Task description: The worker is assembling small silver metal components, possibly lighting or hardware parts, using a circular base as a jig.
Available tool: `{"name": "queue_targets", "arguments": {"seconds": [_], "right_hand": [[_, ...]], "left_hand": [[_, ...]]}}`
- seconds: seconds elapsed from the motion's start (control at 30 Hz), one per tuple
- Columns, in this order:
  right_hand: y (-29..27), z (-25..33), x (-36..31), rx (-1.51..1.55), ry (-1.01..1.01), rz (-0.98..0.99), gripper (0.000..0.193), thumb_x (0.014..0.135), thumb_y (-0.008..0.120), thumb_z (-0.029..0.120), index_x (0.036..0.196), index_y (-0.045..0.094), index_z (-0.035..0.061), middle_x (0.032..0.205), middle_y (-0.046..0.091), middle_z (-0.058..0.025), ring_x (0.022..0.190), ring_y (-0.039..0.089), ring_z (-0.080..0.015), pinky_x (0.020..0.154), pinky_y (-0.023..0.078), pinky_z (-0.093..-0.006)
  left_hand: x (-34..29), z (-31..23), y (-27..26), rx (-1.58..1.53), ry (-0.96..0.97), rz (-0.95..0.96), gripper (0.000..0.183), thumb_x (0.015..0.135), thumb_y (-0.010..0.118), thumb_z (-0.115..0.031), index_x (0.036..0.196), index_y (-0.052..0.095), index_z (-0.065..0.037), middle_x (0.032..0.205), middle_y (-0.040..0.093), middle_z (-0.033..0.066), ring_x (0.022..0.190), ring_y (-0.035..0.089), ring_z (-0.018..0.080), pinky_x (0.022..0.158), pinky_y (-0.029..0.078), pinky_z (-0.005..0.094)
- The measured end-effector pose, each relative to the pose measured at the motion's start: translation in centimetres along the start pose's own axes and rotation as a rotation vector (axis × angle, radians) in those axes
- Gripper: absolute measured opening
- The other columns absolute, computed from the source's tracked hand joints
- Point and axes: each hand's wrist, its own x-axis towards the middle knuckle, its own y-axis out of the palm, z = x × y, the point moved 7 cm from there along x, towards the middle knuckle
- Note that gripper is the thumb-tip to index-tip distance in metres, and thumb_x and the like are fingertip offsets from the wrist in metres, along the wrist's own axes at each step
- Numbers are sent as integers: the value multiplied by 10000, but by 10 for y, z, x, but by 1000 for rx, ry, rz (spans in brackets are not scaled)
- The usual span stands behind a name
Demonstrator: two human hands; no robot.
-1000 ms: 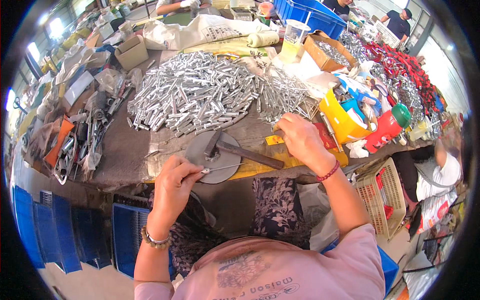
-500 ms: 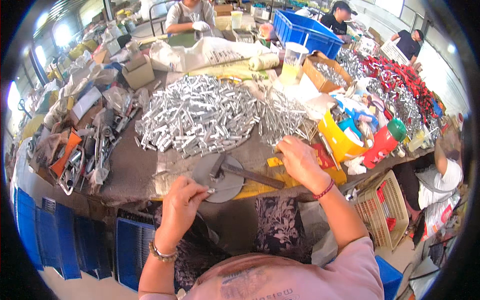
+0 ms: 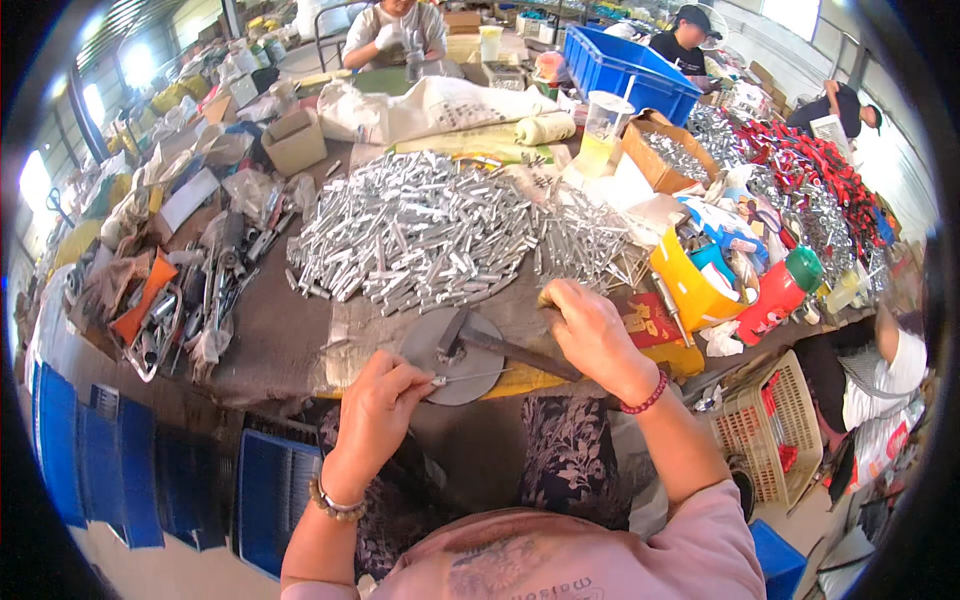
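My left hand (image 3: 378, 405) is closed in a pinch on a thin metal rod (image 3: 475, 376), which has a small silvery piece at the fingertips. The rod points right over a round grey metal disc (image 3: 425, 345) at the table's near edge. A hammer lies across the disc, its dark head (image 3: 453, 332) on the plate and its wooden handle (image 3: 530, 358) reaching toward my right wrist. My right hand (image 3: 590, 335) is closed just above the handle, fingertips together; what they hold, if anything, cannot be made out. Beyond both hands spreads a large pile of short silvery metal tubes (image 3: 415, 230).
Thin metal rods (image 3: 585, 240) lie right of the pile. A yellow container (image 3: 690, 280) and a red bottle with green cap (image 3: 780, 295) stand further right. Mixed metal parts (image 3: 190, 300) crowd the left. Blue crates (image 3: 270, 490) and a beige basket (image 3: 770, 430) sit below. Other people work beyond.
The view has shifted, so the table things sit further right. My right hand has drawn slightly nearer to me; the small yellow piece beside it no longer shows. My left hand keeps its pinch.
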Motion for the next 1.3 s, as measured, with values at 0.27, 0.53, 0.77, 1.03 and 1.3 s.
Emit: {"name": "queue_targets", "arguments": {"seconds": [0.27, 0.53, 0.77, 1.03, 1.3], "right_hand": [[44, 104, 21, 154, -233, 129, 337, 963, 606, 12, 1298, 604, 56, 1022, 722, -175, 956, 711, -433, 833, 565, -539], [64, 95, 19, 422, -95, 121, 510, 943, 663, -16, 1432, 571, 95, 960, 746, -129, 926, 735, -393, 802, 580, -504], [66, 93, 21, 300, -127, 217, 527, 952, 657, -28, 1453, 557, 103, 928, 732, -152, 913, 726, -415, 785, 569, -524], [50, 156, 32, 4, -433, 357, 559, 883, 648, -21, 1429, 546, 39, 900, 684, -153, 911, 686, -392, 805, 548, -507], [59, 142, 17, -128, -293, 403, 624, 852, 699, -59, 1458, 580, 28, 946, 686, -183, 948, 676, -417, 830, 527, -530]], "left_hand": [[1, -11, -1, 57, 64, 26, 130, 903, 817, -43, 1019, 776, -86, 942, 649, 102, 882, 686, 347, 746, 542, 448], [-4, -11, -2, 69, 108, -13, 157, 898, 833, -21, 1041, 788, -68, 925, 631, 110, 835, 675, 344, 727, 536, 437], [4, -3, 0, 35, 102, -8, 136, 890, 832, -54, 1004, 761, -67, 918, 634, 107, 859, 675, 355, 729, 540, 457], [-13, 7, 0, -20, 106, -65, 160, 905, 752, -69, 1061, 775, -89, 1002, 642, 177, 936, 696, 419, 796, 573, 512], [-13, 12, 18, -63, 115, -69, 162, 912, 770, -113, 1054, 745, -40, 1000, 610, 175, 983, 669, 406, 837, 551, 492]]}}
